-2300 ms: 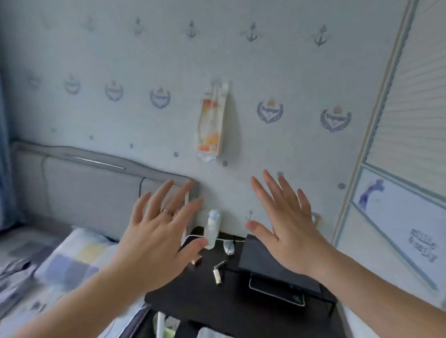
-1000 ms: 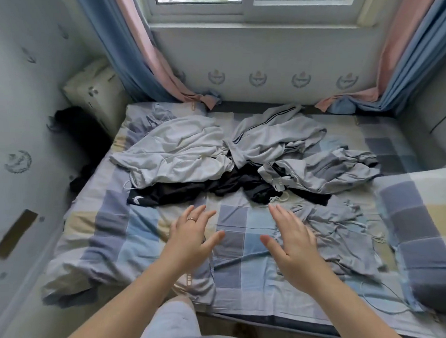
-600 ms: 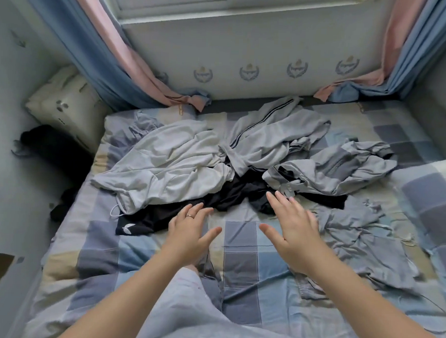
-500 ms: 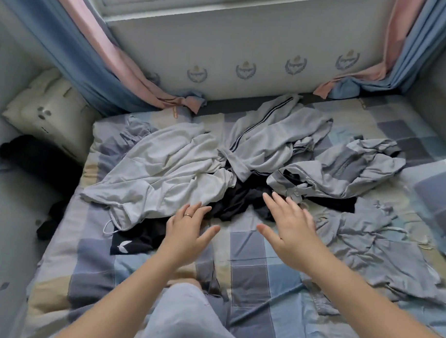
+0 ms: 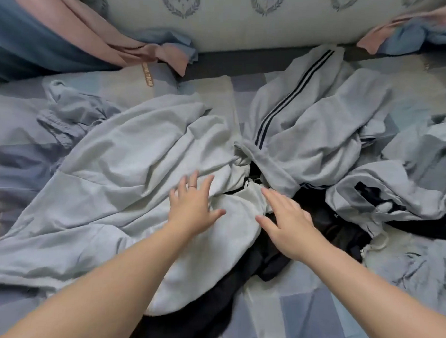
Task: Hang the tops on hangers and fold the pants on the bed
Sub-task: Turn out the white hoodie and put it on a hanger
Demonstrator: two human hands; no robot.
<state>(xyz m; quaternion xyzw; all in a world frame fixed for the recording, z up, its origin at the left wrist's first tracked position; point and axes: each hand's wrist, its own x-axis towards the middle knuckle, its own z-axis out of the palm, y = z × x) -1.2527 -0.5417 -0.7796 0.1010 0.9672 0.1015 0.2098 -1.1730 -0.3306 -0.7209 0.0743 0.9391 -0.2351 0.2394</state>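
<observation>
The pale grey garment (image 5: 110,190) lies crumpled across the middle of the bed (image 5: 300,320), spreading toward 8 o'clock. Its bunched end meets a black garment (image 5: 341,228) that runs underneath it from 3 o'clock round to 6 o'clock. Whether the pale piece is a top or pants I cannot tell from these folds.

The left hand (image 5: 192,208) is over it with fingers spread wide and flat, holding nothing. The right hand (image 5: 288,221), equally spread and empty, sits at the left hand's 3 o'clock, over the line where pale cloth meets black. Whether either palm presses the cloth is hard to judge.

The main risk is a mixed grab: fingers closing there would likely gather both layers, and lifting would drag the black piece along. At 1 o'clock the striped grey garment (image 5: 306,136) overlaps the same knot, so it may come too. A loose drawstring (image 5: 376,243) at 3 o'clock could snag. No hanger is in view.
</observation>
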